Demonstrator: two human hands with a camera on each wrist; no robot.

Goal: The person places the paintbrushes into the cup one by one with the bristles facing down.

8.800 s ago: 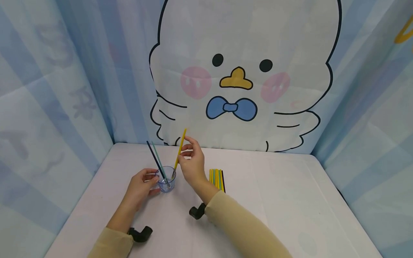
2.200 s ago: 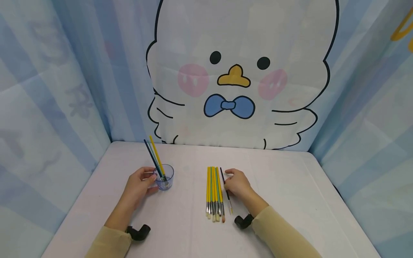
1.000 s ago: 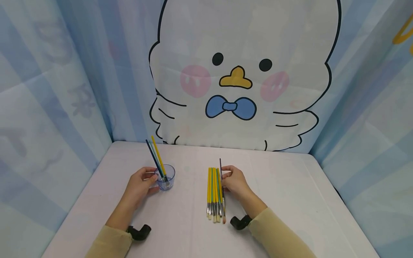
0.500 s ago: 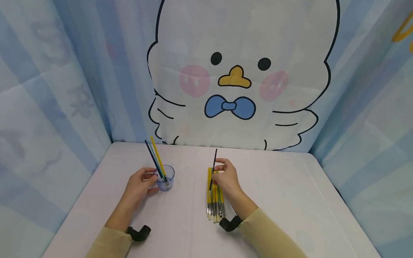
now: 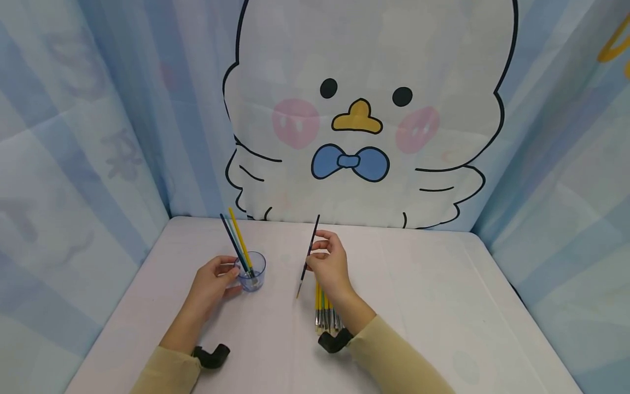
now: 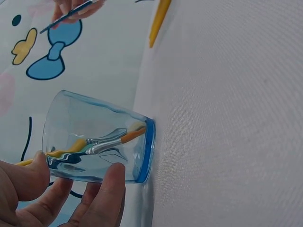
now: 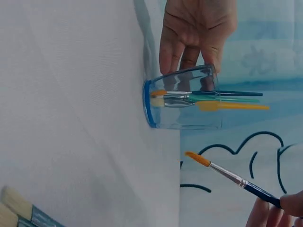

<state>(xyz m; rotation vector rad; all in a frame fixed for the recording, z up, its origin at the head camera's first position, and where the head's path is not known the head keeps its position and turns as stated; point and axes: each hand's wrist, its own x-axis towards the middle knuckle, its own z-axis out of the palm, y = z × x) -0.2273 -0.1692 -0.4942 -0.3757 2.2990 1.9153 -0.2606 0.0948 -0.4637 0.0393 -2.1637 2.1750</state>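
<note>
My left hand (image 5: 211, 282) holds a clear bluish plastic cup (image 6: 94, 111) from its left side, thumb near the rim and fingertips along the wall. The cup stands upright on the table. Three paintbrushes lean in it, bristles down: one dark blue, one teal and one yellow (image 5: 238, 232). My right hand (image 5: 332, 268) pinches a dark blue paintbrush (image 7: 260, 193) by its handle, tilted, with the orange bristles (image 7: 196, 158) pointing down. It is held in the air between the cup and a row of paintbrushes (image 5: 324, 317), partly hidden beneath the right wrist.
The white table (image 5: 418, 306) ends at a backdrop cloth (image 5: 354, 202) printed with a cartoon chick. Striped curtains (image 5: 74, 191) close in both sides. A black wrist mount (image 5: 213, 357) sits on the left wrist, another (image 5: 334, 340) on the right, over the row's bristle ends.
Earlier, my right hand set the yellow brush into the cup. Since then it has taken the dark blue brush from the row's right end, raised it and brought it left. My left hand stays put.
</note>
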